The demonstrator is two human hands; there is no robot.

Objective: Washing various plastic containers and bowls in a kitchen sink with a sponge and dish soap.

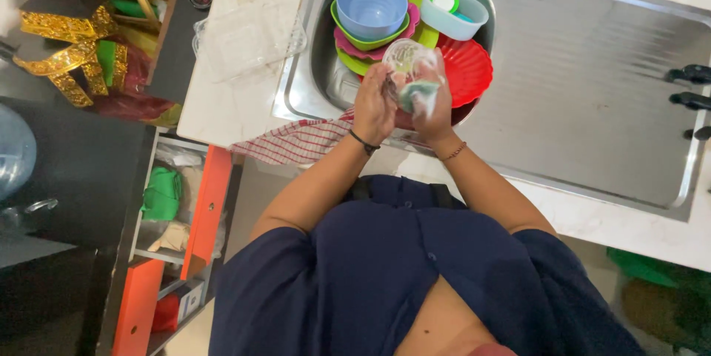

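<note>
Over the steel sink (pixel 300 82), my left hand (pixel 375 104) grips a clear drinking glass (pixel 404 54). My right hand (pixel 433 108) presses a soapy green sponge (pixel 416 93) against the glass. The sink basin holds stacked dishes: a blue bowl (pixel 370 4) on green and pink plates (pixel 348 41), a red plate (pixel 466 67), and a pale blue container (pixel 458 14) with a green lid inside.
A ribbed steel draining board (pixel 592 89) extends right of the basin. A red-checked cloth (pixel 296 141) hangs over the counter edge. A clear plastic tray (pixel 244 41) lies on the marble counter. An orange shelf unit (pixel 200 215) stands at the lower left.
</note>
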